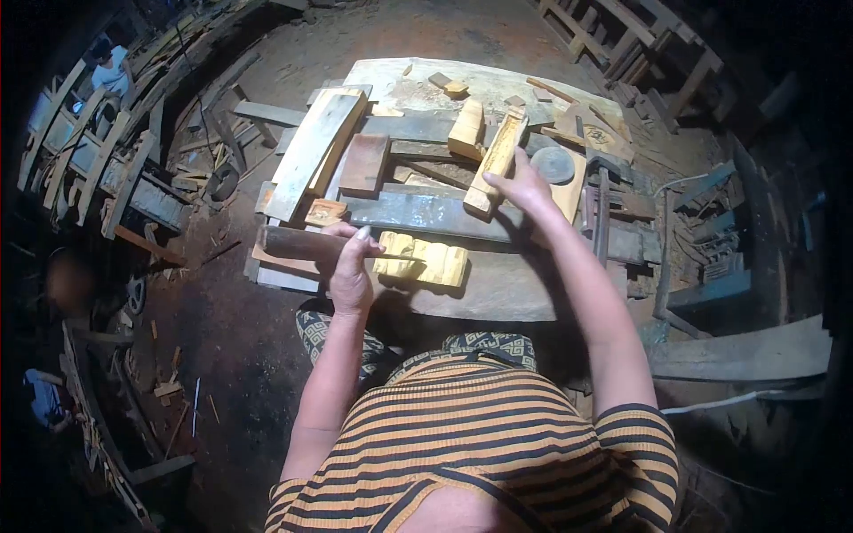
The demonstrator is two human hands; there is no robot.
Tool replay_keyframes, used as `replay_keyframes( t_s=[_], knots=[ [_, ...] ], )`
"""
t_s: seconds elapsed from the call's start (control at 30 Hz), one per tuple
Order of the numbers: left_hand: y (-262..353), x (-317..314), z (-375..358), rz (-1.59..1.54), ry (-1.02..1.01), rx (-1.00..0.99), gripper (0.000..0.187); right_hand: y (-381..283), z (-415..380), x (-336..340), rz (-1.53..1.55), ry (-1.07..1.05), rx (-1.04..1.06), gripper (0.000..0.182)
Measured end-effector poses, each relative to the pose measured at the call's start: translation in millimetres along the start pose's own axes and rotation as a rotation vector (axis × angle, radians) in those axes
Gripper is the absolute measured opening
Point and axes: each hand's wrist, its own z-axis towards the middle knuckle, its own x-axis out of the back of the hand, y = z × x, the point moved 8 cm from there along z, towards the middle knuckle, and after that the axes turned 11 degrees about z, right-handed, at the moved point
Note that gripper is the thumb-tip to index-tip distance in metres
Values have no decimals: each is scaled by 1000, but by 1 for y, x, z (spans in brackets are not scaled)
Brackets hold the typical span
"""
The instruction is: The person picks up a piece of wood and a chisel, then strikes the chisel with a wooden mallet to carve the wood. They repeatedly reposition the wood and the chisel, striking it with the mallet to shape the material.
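Observation:
My left hand [350, 271] is closed around a chisel with a thick brown wooden handle [298, 242]. Its thin blade points right, over a yellow carved wood block [435, 262] with rounded notches, lying near the bench's front edge. My right hand [526, 188] grips a long wooden block [498, 160] with a carved upper face, thumb on top and fingers along its right side. This block is tilted away from me, and its underside is hidden. A shorter wood block [466, 129] sits just left of it. Right of my right hand is a round grey disc [553, 165].
The low bench [498, 298] carries a reddish-brown block [365, 164], long pale planks [315, 155] at left, and offcuts at the back. A metal clamp-like piece [604, 195] stands at the right edge. Timber frames flank both sides. Another person [111, 71] is far left.

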Motion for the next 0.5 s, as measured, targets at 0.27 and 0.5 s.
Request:
replay_keyframes(
  t_s=[0.27, 0.5],
  knots=[
    [7, 0, -4, 165, -88, 23, 14, -2, 18, -37, -86, 83, -395, 108],
    [30, 0, -2, 215, -135, -132, 21, 55, 34, -31, 1047, 8, -278, 51]
  ],
)
